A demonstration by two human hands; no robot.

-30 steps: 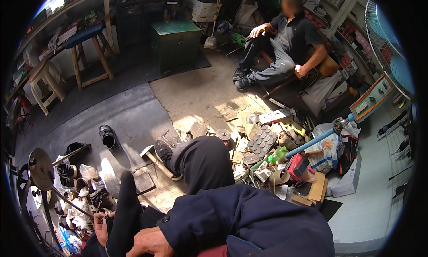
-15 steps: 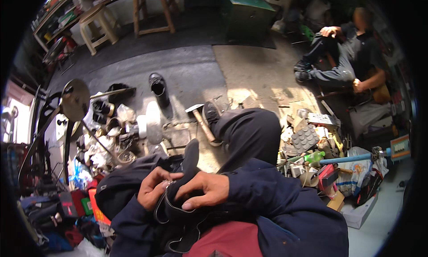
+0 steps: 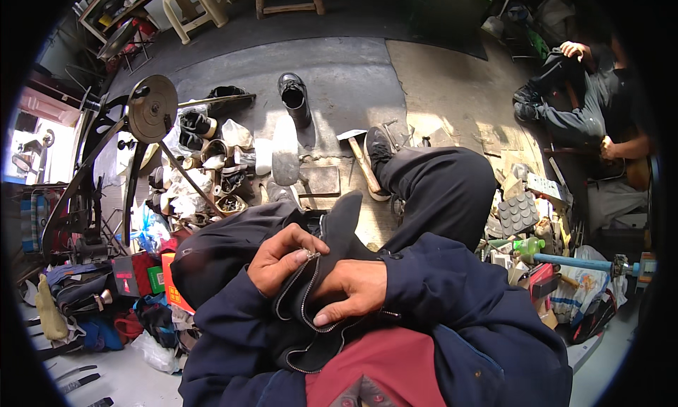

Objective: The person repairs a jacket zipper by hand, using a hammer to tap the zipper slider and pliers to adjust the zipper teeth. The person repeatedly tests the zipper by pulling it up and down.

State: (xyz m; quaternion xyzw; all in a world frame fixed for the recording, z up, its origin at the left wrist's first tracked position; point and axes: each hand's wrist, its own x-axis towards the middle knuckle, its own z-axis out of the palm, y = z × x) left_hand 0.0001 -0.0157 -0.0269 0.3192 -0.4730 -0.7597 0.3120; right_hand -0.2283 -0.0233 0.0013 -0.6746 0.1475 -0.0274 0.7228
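A black zippered boot (image 3: 342, 220) lies across my lap, its silvery zipper edges (image 3: 304, 308) spread apart in wavy lines. My left hand (image 3: 282, 260) pinches the upper end of the zipper, where a small metal piece shows at the fingertips. From the other side, my right hand (image 3: 353, 285) grips the boot's soft upper, its thumb along the zipper edge. The other fingers of that hand are partly hidden by the dark material. Beyond my knees, a similar black boot (image 3: 293, 99) stands upright on the floor.
A hammer (image 3: 364, 160) leans by my right shoe. Left stands a metal machine with a round plate (image 3: 152, 109), beside piled shoes (image 3: 205, 152). Tools and scraps (image 3: 519, 213) heap at right, near a blue bar (image 3: 572, 261). Another person (image 3: 586, 117) sits at far right.
The view has shifted, so the surroundings sit farther right and higher. My left fingers now pinch the zipper's upper end more plainly; both hands stay on the boot.
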